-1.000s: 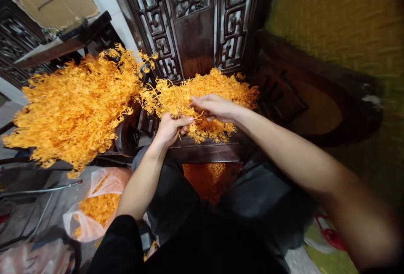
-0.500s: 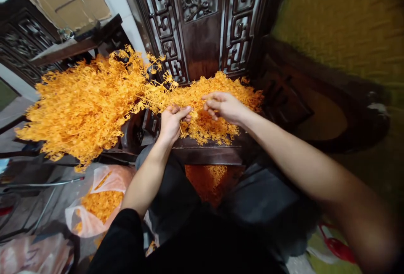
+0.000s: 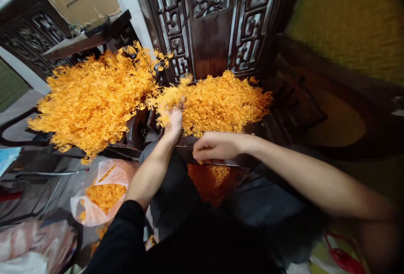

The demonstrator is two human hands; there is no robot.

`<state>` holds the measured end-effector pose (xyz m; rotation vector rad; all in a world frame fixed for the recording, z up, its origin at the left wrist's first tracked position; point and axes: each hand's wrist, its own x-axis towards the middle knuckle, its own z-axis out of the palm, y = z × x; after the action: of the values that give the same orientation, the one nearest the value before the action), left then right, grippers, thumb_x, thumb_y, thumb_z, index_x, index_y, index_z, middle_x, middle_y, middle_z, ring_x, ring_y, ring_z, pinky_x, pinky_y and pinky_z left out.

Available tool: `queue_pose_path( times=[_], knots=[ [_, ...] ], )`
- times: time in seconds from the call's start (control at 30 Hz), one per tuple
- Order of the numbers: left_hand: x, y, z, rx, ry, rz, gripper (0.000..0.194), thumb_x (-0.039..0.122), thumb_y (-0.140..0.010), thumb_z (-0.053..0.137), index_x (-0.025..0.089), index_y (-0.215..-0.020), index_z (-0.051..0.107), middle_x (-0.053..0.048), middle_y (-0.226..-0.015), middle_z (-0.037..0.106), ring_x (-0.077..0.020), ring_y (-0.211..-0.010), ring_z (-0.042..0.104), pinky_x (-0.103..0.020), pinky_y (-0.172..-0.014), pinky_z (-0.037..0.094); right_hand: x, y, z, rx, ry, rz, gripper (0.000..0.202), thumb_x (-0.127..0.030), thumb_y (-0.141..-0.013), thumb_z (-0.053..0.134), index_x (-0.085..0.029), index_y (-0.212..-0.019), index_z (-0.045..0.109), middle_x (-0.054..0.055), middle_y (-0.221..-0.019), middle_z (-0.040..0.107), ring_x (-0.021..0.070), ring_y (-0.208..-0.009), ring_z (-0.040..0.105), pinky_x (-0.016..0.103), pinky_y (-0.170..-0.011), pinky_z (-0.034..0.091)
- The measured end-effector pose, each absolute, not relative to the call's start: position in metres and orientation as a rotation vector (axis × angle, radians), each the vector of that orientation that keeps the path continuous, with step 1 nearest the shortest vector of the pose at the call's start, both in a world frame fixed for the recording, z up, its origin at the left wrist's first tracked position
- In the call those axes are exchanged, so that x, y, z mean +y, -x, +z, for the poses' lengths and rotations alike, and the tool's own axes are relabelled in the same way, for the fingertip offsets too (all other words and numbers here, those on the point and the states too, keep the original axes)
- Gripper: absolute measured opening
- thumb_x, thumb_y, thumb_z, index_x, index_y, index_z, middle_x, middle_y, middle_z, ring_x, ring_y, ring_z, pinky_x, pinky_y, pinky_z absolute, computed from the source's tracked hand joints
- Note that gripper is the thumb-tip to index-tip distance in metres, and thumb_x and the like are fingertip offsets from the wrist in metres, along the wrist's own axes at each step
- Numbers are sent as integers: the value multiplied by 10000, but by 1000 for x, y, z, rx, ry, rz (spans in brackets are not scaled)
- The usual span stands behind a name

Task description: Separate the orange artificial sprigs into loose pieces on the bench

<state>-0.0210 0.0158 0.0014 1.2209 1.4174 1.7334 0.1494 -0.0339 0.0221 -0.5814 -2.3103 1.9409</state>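
My left hand [image 3: 176,116] is closed round an orange artificial flower sprig [image 3: 168,99], blurred by motion, in front of the gap between two heaps. The larger heap of orange sprigs [image 3: 94,97] spreads out on the left. A smaller orange heap [image 3: 224,103] lies on the dark wooden seat to the right. My right hand [image 3: 216,145] hangs over the seat's front edge, below the smaller heap. Its fingers are curled down and pressed together; a tiny orange bit shows under the fingertips, too small to name.
A carved dark wood backrest [image 3: 211,42] rises behind the smaller heap. On the floor at left stands a plastic bag [image 3: 91,213] with orange pieces inside. A reddish container [image 3: 205,181] sits between my knees. A red object [image 3: 344,259] lies at lower right.
My left hand has lifted the sprig and turned up toward the gap between the heaps. My right hand has come down and toward me, away from the smaller heap, its fingers curling in.
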Motion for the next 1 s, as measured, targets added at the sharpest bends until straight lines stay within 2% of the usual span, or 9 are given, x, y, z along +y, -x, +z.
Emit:
queue_pose_path(
  times=[0.1,0.17,0.3,0.43,0.57,0.63,0.77,0.87,1.0],
  knots=[
    [14,25,0,1350,-1219,1581,365,409,-682,857,187,-696,568,-26,-744,702,-125,-582,627,-244,-491,447,-6,-168,9,-2399,841,1943,275,-408,-958,611,-143,-957,684,49,-776,692,105,-523,544,234,-488,418],
    [5,23,-2,1277,-1189,1409,413,400,-624,904,179,-708,565,-39,-754,716,-126,-572,638,-231,-457,417,31,-183,-4,-2165,1217,1460,300,-433,-960,626,-143,-997,691,62,-782,690,114,-546,534,250,-519,443],
    [-12,17,1,1111,-1069,1180,559,362,-549,951,207,-675,429,-26,-707,706,-107,-557,632,-188,-409,328,96,-205,-17,-1767,1316,780,497,-612,-1009,488,-190,-1178,689,130,-1105,721,246,-992,674,408,-898,561],
    [-16,18,11,999,-1011,1028,616,333,-616,927,224,-695,326,-45,-737,733,-20,-440,480,-167,-377,178,97,-206,-7,-1890,1339,382,581,-647,-964,535,-217,-1327,676,171,-1493,553,400,-1443,439,643,-1185,308],
    [-17,15,13,1006,-1011,957,605,334,-634,918,225,-694,326,-36,-713,723,8,-394,377,-180,-372,121,47,-189,12,-1769,1077,351,506,-571,-1038,414,-179,-1044,733,139,-1050,722,277,-1025,673,462,-947,515],
    [-18,11,11,1031,-1033,945,561,313,-628,915,219,-689,365,14,-611,660,1,-382,366,-185,-371,120,23,-178,20,-1810,986,451,451,-598,-964,571,-177,-1038,713,85,-890,711,215,-794,654,372,-756,525],
    [-23,4,10,1030,-1053,918,383,259,-683,851,188,-690,474,38,-517,597,-6,-360,320,-180,-365,120,6,-167,24,-1932,927,582,333,-474,-849,770,-186,-1013,740,60,-896,746,191,-759,653,342,-714,512],
    [-23,2,14,877,-952,867,463,225,-718,806,217,-633,351,-12,-537,641,-6,-351,293,-176,-359,98,19,-172,20,-1781,975,911,245,-428,-862,769,-183,-854,777,43,-689,713,180,-626,645,337,-608,519],
    [-19,-2,21,744,-819,766,476,100,-713,729,225,-613,280,32,-424,513,-14,-320,236,-172,-355,62,38,-181,19,-1555,949,1305,330,-458,-720,905,-164,-823,797,30,-555,655,154,-466,580,306,-435,480]
  ],
)
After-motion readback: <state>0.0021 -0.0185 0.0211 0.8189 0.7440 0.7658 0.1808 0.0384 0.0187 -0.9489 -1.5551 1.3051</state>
